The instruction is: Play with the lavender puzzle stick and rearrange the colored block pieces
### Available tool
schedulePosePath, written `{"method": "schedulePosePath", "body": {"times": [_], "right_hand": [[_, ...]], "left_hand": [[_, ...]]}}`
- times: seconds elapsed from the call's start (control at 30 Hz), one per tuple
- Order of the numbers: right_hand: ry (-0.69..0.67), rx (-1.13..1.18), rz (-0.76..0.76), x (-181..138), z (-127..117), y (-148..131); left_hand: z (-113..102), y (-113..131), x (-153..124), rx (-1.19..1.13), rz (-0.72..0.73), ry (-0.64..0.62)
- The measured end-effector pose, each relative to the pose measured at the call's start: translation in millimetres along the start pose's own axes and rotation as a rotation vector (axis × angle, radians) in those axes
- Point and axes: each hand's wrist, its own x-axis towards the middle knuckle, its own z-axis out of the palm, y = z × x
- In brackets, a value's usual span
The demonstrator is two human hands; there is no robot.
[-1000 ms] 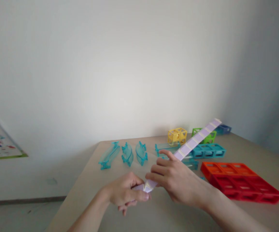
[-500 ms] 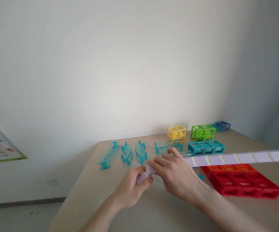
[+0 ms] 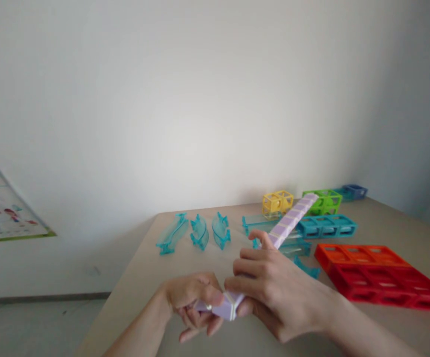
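A long lilac strip of square segments with pale joints runs from low in front of me up and away to the right. Around its near end my left hand is closed, thumb on top. My right hand grips the strip just beside it, and the strip looks bent between the two hands. Part of the strip is hidden behind my right hand. Beyond its fingers lie clear teal track pieces, and a curved teal piece is partly covered by the hand.
On the table lie a long clear teal piece and two curved ones. Toward the back stand yellow cubes, green cubes, a teal block and a blue cube. Red-orange frames lie right.
The strip's far end has swung from the right edge to up and away, toward the green cubes. Both hands are lower, and my left hand has turned over at the near end.
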Motion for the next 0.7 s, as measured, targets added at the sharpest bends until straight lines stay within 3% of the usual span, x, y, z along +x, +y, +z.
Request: {"method": "schedulePosePath", "body": {"times": [0.33, 0.53, 0.6, 0.63, 0.7], "right_hand": [[0.138, -0.059, 0.128, -1.3, 6.6, 8.7], [0.136, -0.073, 0.158, -1.1, 6.2, 10.3], [0.115, -0.06, 0.148, -1.9, 3.4, 11.2], [0.099, -0.049, 0.135, -2.5, 1.9, 11.4], [0.064, -0.025, 0.089, -3.9, -0.4, 10.9]], "left_hand": [[3.3, -15.6, 29.5, -0.098, 0.388, 0.394], [12.2, -24.2, 45.2, -0.023, 0.629, 0.652], [12.1, -21.9, 43.0, -0.008, 0.587, 0.639], [11.2, -19.7, 40.2, -0.016, 0.514, 0.573], [8.3, -14.2, 32.0, -0.047, 0.254, 0.319]]}}
